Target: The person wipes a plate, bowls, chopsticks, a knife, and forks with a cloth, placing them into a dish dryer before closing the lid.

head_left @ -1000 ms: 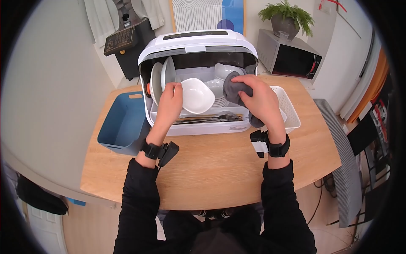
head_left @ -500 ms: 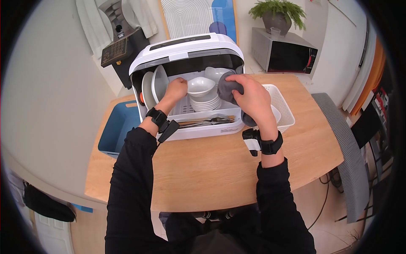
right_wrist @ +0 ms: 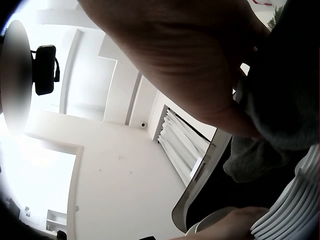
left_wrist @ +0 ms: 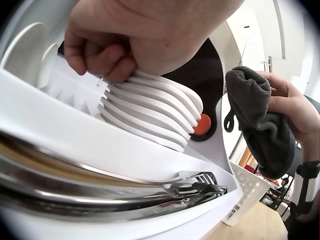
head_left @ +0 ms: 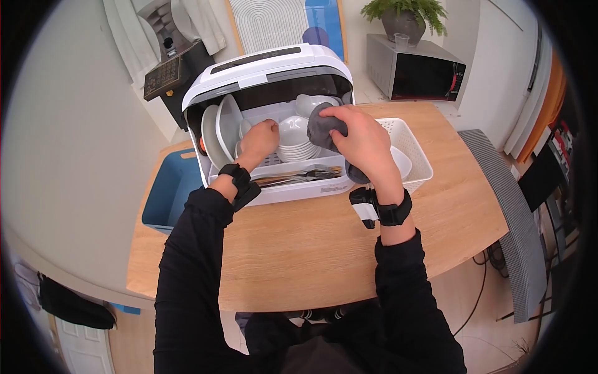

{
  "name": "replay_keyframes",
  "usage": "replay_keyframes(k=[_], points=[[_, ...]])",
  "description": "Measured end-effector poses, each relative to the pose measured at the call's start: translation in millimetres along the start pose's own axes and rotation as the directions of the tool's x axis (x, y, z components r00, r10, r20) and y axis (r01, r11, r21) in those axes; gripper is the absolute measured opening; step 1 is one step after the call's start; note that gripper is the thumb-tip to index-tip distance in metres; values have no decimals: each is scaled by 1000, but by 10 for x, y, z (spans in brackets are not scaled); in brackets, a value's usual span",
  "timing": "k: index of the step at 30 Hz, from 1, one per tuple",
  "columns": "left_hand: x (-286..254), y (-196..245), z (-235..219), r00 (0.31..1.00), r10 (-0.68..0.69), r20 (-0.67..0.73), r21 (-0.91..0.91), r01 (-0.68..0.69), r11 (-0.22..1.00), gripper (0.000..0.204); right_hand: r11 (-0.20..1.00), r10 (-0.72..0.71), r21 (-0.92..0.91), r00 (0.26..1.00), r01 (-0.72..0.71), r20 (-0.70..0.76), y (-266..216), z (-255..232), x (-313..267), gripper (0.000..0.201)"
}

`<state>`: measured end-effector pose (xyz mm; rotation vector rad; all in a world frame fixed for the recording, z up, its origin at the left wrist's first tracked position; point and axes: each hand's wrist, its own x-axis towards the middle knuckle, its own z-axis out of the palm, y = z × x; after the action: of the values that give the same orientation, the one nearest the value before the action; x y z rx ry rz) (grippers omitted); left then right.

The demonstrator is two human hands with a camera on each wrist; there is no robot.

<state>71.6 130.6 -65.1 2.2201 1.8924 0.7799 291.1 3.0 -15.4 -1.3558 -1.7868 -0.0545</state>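
Bowls (head_left: 295,138) sit stacked inside the open white dish cabinet (head_left: 268,68) on the wooden bench (head_left: 311,249), and the left hand (head_left: 258,138) rests against the stack's rim with fingers curled, gripping nothing that shows. Just beside it the right hand (head_left: 361,140) clutches a grey cloth (head_left: 322,128) bunched at the cabinet's mouth. Metal cutlery (head_left: 299,177) lies along the front tray, with plates (head_left: 218,128) upright at the left and a white basket (head_left: 414,153) to the right

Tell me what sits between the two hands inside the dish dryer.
In the head view, a stack of white bowls sits between the left hand and the right hand, which grips a grey cloth.
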Motion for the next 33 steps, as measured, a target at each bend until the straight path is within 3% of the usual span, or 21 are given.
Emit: replay_keyframes(k=[5, 8, 11, 14, 16, 18, 20, 23, 26, 30, 33], points=[[-29, 24, -49, 996, 87, -21, 45, -86, 995, 36, 1000, 11, 6, 1000, -11, 4, 8, -18, 11, 31], [-60, 93, -148, 999, 35, 5, 104, -36, 994, 36, 999, 19, 35, 1000, -19, -3, 15, -56, 15, 31], [-191, 157, -260, 996, 33, -78, 130, -22, 991, 34, 998, 27, 54, 999, -26, -16, -4, -88, 12, 31], [-396, 284, -426, 974, 164, -154, 148, -141, 979, 24, 998, 32, 47, 999, -31, -16, 16, -113, 26, 32], [-477, 305, -468, 818, 534, -214, 370, -438, 819, 14, 999, 29, 29, 999, -28, -26, 26, -168, 30, 33], [-565, 409, -490, 558, 806, -198, 539, -625, 565, 8, 1000, 14, -18, 999, -15, -47, 57, -303, 32, 34], [-632, 604, -492, 245, 958, -147, 655, -702, 279, 8, 998, 31, -46, 997, -34, -67, 174, -451, 35, 35], [-620, 916, -336, -24, 980, -200, 661, -741, 117, 7, 986, 86, -134, 993, -97, -86, 451, -632, 13, 35], [-542, 1249, -171, -88, 983, -159, 665, -746, 41, 5, 957, 178, -220, 982, -188, -67, 832, -716, -62, 36], [-302, 1614, 182, 68, 997, 27, 601, -798, 38, 4, 922, 253, -299, 967, -244, -9, 1295, -665, -201, 36], [-203, 1800, 460, 362, 912, 190, 535, -818, 213, 7, 922, 302, -255, 953, -293, -3, 1402, -638, -269, 35]])
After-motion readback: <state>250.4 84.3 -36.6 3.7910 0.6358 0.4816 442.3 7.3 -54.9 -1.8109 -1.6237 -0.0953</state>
